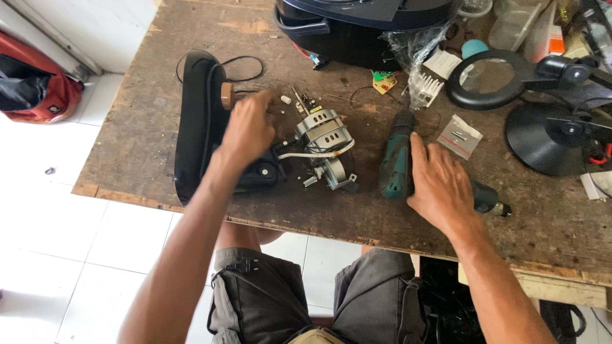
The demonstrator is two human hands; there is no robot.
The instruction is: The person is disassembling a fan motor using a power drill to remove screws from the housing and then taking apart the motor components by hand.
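Note:
A small grey electric motor (323,137) with white wires lies in the middle of the worn wooden table (159,146). Left of it lies a long black plastic housing (197,121). My left hand (248,130) reaches over that housing, fingers curled near small screws and parts; whether it grips anything is unclear. A green and black electric screwdriver (395,162) lies to the right of the motor. My right hand (441,185) rests flat over its handle end, fingers spread and touching it.
A big dark appliance body (357,25) stands at the table's far edge. A black magnifier lamp (491,79) with round base (545,137) is at right, with a small bag of screws (460,135). A red bag (35,79) lies on the tiled floor.

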